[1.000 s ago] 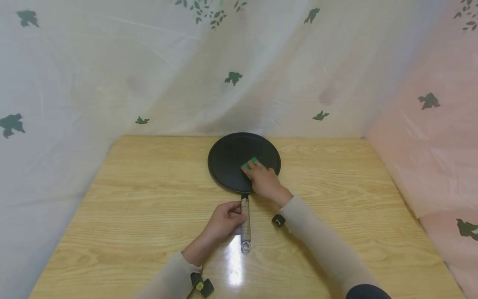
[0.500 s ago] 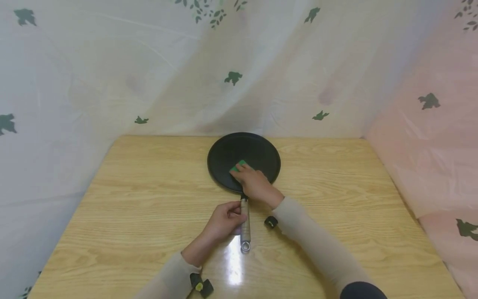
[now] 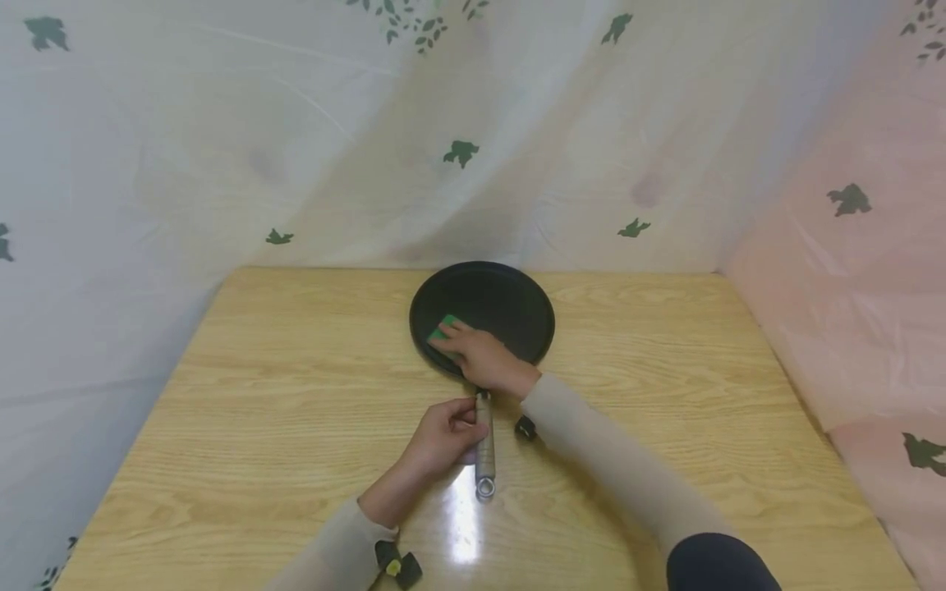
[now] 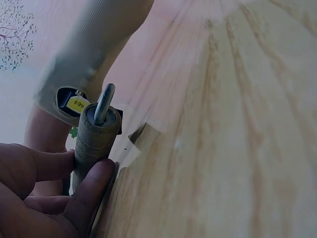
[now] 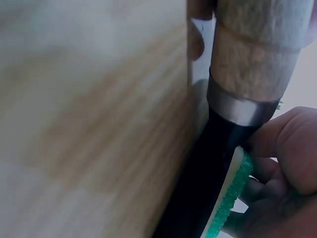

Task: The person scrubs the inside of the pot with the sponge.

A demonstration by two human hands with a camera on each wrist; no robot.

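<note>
A round black flat frying pan (image 3: 502, 300) lies on the wooden table with its handle (image 3: 484, 447) towards me. My left hand (image 3: 439, 439) pinches that wood-coloured handle between thumb and fingers; in the left wrist view the metal hanging ring (image 4: 104, 103) sticks out at its end. With bent fingers my right hand (image 3: 480, 357) holds a green sponge (image 3: 446, 328) down on the left part of the pan's surface. In the right wrist view the sponge (image 5: 231, 196) shows a green rough layer on the hand's side and a pale layer facing the black pan.
The wood-grain table (image 3: 296, 369) reaches out on both sides of the pan. Behind its far edge hangs a pale curtain (image 3: 332, 148) with green bird prints, and a pinkish one (image 3: 828, 287) closes the right side. Dark cameras are strapped at both wrists.
My right hand has slid the sponge leftward across the pan, from right of its middle to the left part. My left hand stays on the handle, and the pan has hardly moved.
</note>
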